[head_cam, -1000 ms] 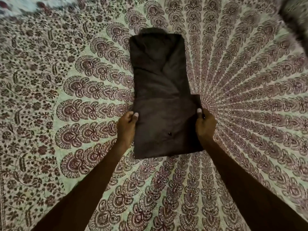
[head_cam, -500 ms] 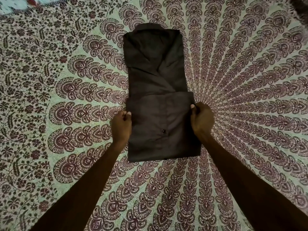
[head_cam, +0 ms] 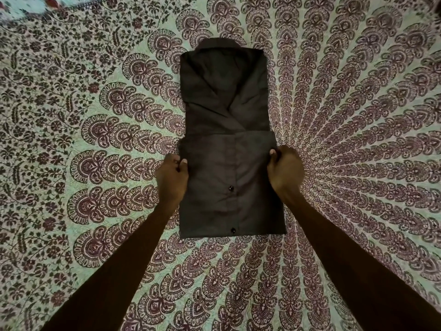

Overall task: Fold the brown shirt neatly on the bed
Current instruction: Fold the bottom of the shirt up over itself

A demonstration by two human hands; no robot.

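In the head view, the only one given, the brown shirt (head_cam: 226,139) lies flat in the middle of the patterned bedspread (head_cam: 95,139), already narrowed into a long strip with its collar at the far end and its lower part doubled up over the body. The left hand (head_cam: 172,174) is closed on the left edge of that doubled flap, thumb on top, and the right hand (head_cam: 284,167) pinches the right edge at about the same level, both near the flap's upper corners. The cloth looks thin, light and limp, so it should crease readily but sag or skew if lifted by one side only; the two side edges of the flap, gripped evenly, seem the sensible places to hold. Two small buttons (head_cam: 231,188) show along the placket. The dim light merges the layers, so how many folds lie beneath is hard to judge; the sleeves are tucked out of sight, and the fingers under the cloth are hidden.
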